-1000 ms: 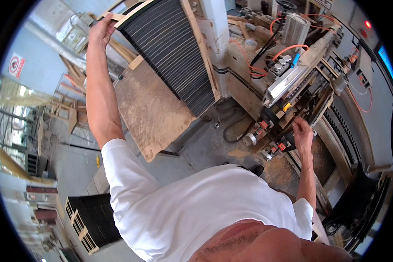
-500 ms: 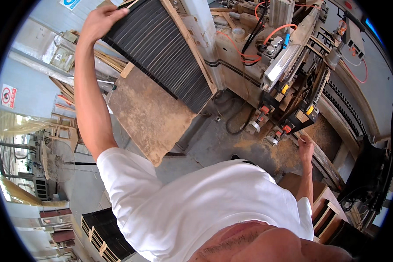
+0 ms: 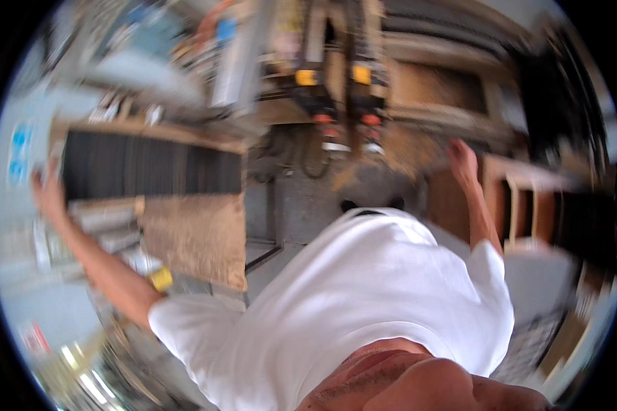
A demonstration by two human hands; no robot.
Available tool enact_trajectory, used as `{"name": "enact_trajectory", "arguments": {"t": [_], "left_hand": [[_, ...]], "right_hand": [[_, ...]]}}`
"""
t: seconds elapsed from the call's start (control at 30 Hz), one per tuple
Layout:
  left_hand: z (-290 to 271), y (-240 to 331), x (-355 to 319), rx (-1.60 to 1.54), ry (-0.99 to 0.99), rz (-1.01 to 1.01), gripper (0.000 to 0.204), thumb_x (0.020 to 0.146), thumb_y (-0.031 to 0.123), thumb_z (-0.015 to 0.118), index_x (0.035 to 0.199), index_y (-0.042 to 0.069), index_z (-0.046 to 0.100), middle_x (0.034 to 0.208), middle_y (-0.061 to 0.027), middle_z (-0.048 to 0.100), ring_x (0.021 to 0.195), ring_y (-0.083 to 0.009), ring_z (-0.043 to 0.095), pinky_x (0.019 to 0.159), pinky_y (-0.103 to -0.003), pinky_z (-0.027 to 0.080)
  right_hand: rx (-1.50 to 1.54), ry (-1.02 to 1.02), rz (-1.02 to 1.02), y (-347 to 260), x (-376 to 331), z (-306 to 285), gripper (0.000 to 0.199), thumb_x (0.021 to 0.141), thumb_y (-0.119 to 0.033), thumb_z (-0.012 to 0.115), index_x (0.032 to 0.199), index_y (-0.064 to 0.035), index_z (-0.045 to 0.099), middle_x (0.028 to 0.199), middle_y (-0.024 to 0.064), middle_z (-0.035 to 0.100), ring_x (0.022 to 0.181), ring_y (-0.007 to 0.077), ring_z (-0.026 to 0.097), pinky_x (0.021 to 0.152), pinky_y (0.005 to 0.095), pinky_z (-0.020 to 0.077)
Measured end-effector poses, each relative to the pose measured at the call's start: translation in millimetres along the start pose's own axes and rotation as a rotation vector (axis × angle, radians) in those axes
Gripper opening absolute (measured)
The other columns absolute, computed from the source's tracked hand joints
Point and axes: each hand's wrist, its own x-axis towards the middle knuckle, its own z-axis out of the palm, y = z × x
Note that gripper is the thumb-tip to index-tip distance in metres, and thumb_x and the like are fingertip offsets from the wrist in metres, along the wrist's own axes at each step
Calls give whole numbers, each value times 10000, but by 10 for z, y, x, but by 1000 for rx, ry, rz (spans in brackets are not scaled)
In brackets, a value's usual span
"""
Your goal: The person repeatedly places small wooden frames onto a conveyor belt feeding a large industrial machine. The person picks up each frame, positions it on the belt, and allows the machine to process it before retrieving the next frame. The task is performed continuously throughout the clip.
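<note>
My left hand (image 3: pixel 48 190) is stretched far out to the left, its fingers apart though blurred. It is at the left end of a row of thin black strips (image 3: pixel 154 164) standing side by side. I cannot tell if it touches them. The row lies along a worn brown board (image 3: pixel 199 236), with a wooden rail (image 3: pixel 164 130) behind it. My right hand (image 3: pixel 463 161) hangs at the right with curled fingers and nothing visible in it. Beside it is a brown wooden stack (image 3: pixel 490 185) with dark gaps.
Ahead stands a machine with two parallel arms, bearing yellow blocks (image 3: pixel 306 77) and red-and-black clamps (image 3: pixel 370 127). Sawdust (image 3: pixel 384 164) covers part of the grey floor. A dark metal frame (image 3: pixel 264 255) stands beside the board. Black hanging material (image 3: pixel 548 103) is at the far right.
My view has swung round to the right, so the strips and board now lie at the left and the machine straight ahead. My left hand has shifted outward; the right hand stays curled.
</note>
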Motion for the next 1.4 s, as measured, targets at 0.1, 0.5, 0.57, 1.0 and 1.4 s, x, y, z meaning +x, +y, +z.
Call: {"name": "enact_trajectory", "arguments": {"t": [0.1,0.5,0.57,1.0,1.4], "left_hand": [[13,706,-827,-246,437,178,351,888,294,601,1037,-24,601,1007,-149,631,939,-235,597,844,-343,472],[1583,3266,-4991,-1214,-926,-221,186,917,50,557,1055,-63,610,869,-94,661,773,-149,652,732,-267,531],[1754,3422,-4926,-1235,-958,-229,198,919,62,567,1065,-66,607,888,-105,665,779,-151,655,735,-267,536],[4014,5073,-2719,-1675,-1110,-617,581,954,323,534,1374,-22,330,1332,-213,436,1232,-294,442,1025,-400,407],[5740,6269,-2030,-2159,-1126,-1172,854,941,399,532,1492,99,-48,1545,-168,-50,1432,-332,27,1164,-469,92]], "right_hand": [[-40,253,-30,307,-143,-541,248,837,-153,604,1068,-66,612,1093,142,629,1013,352,581,836,405,474],[-417,335,344,1145,-1592,-1316,300,797,-174,652,1081,-94,602,1011,136,629,961,349,572,830,442,458],[-424,358,372,1192,-1634,-1289,273,808,-156,635,1072,-96,604,987,140,636,948,347,576,820,448,461],[-11,595,496,100,-884,-1661,234,908,-76,591,1135,-25,618,940,69,631,815,133,555,719,266,455],[-34,357,66,-1550,440,-1411,244,793,76,629,1021,-7,649,1030,133,653,941,283,604,793,342,493]]}}
